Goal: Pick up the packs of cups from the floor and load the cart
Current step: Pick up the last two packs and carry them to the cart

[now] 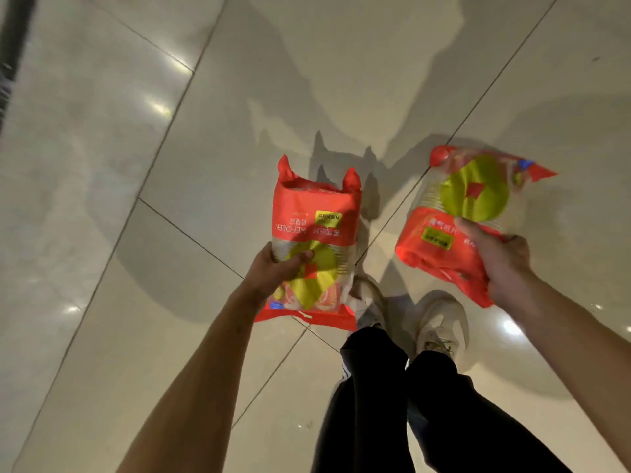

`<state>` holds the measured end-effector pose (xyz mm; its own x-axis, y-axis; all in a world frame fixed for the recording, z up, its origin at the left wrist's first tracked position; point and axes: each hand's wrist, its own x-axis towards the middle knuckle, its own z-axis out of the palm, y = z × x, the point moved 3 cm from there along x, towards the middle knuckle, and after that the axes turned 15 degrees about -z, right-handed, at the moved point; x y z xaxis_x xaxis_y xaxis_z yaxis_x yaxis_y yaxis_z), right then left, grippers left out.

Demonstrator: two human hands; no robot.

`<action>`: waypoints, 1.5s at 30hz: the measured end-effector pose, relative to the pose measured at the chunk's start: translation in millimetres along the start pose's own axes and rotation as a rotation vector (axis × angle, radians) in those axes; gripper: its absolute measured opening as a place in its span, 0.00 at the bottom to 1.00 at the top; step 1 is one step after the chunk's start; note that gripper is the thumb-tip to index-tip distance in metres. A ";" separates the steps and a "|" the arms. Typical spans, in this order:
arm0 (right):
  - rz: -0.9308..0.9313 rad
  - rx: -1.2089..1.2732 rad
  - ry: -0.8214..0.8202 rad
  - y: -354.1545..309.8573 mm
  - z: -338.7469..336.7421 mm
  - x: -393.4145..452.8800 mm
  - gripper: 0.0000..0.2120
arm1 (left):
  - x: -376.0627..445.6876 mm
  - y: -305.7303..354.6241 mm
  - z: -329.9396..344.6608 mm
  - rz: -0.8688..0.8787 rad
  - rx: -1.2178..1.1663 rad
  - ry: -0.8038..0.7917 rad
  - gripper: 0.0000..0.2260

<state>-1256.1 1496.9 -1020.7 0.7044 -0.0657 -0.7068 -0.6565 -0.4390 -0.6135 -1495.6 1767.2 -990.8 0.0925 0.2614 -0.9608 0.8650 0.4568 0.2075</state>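
I hold two packs of cups above the tiled floor. The left pack of cups is red plastic with a yellow-green round label and clear sides showing stacked cups. My left hand grips its near half, thumb across the label. The right pack of cups looks the same and is tilted to the right. My right hand grips its near red end from the right side. No cart is in view.
Glossy beige floor tiles with dark grout lines spread all around. My two feet in pale sneakers and dark trousers stand below the packs. A dark strip runs along the far left edge.
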 end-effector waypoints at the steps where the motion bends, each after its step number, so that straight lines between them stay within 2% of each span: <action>1: 0.028 0.034 -0.034 -9.8 -6.3 -12.3 0.27 | -17.4 8.1 -0.9 0.002 -0.020 -0.010 0.22; 2: 0.041 0.067 -0.067 -22.1 -14.1 -26.4 0.26 | -35.9 16.7 -0.6 0.016 -0.033 -0.014 0.22; 5: 0.023 0.120 -0.110 -66.2 -49.9 -69.9 0.33 | -101.4 46.7 2.2 0.047 -0.080 -0.012 0.18; 8: -0.051 0.139 -0.129 -124.3 -94.2 -119.2 0.34 | -176.4 82.7 3.3 0.109 -0.062 -0.009 0.16; 11: -0.162 0.104 -0.154 -189.0 -142.5 -165.0 0.41 | -255.3 126.4 6.5 0.210 -0.058 0.032 0.12; 15: -0.313 0.093 -0.161 -275.8 -209.4 -239.3 0.35 | -362.3 172.1 10.2 0.337 -0.048 0.117 0.07; 20: -0.373 0.167 -0.168 -357.9 -289.0 -333.3 0.32 | -496.6 218.3 26.5 0.420 0.037 0.067 0.12; 23: -0.419 0.177 -0.086 -394.7 -334.9 -380.9 0.37 | -568.0 243.3 39.1 0.485 0.041 0.030 0.11; 25: -0.448 0.192 -0.040 -412.3 -365.9 -414.4 0.42 | -611.7 253.2 43.5 0.507 -0.004 0.027 0.11; 29: -0.495 0.322 0.000 -430.9 -419.6 -485.7 0.35 | -697.3 267.7 48.1 0.575 -0.012 -0.041 0.21; 32: -0.542 0.400 0.030 -441.7 -442.4 -535.1 0.30 | -756.3 273.6 44.6 0.651 -0.032 -0.080 0.14; 35: -0.578 0.438 0.059 -456.5 -451.4 -568.6 0.27 | -805.3 275.0 40.3 0.721 -0.070 -0.127 0.12; 38: -0.632 0.459 0.110 -471.0 -455.7 -595.4 0.25 | -831.7 283.6 33.5 0.760 -0.012 -0.174 0.13; 42: -0.678 0.498 0.192 -465.2 -459.0 -629.4 0.26 | -849.6 299.0 30.1 0.786 0.115 -0.215 0.22; 45: -0.668 0.533 0.264 -450.4 -463.5 -651.2 0.26 | -854.2 297.6 41.8 0.811 0.181 -0.277 0.21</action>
<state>-1294.0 1322.1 -120.8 0.9807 -0.1782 -0.0800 -0.0794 0.0106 -0.9968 -1296.6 1644.2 -116.0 0.8094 0.2205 -0.5442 0.5430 0.0717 0.8367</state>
